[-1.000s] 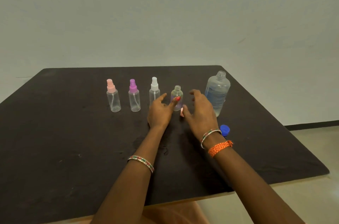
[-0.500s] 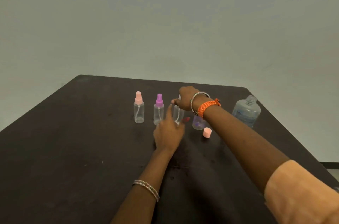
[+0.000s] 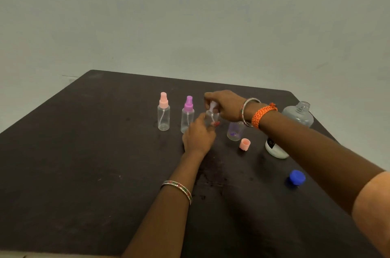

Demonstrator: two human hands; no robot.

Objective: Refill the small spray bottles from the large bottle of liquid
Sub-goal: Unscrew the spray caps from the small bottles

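Observation:
Small clear spray bottles stand in a row on the dark table point(image 3: 84, 162): one with a pink top point(image 3: 163, 112), one with a purple top point(image 3: 187, 115), then a white-topped bottle point(image 3: 212, 117). My left hand point(image 3: 198, 136) grips the body of the white-topped bottle. My right hand point(image 3: 224, 105) pinches its white spray top from above. An uncapped small bottle point(image 3: 234, 131) stands to the right, with a pink cap point(image 3: 244, 144) lying beside it. The large clear bottle point(image 3: 298, 116) stands open at the far right, partly hidden by my right forearm.
A blue cap point(image 3: 296, 178) lies on the table near the right edge. A pale wall rises behind the table. The table's right corner falls away close to the large bottle.
My right hand crossed left from the uncapped bottle to the white-topped bottle and took its spray top. My left hand closed round that bottle's body. The view shifted left.

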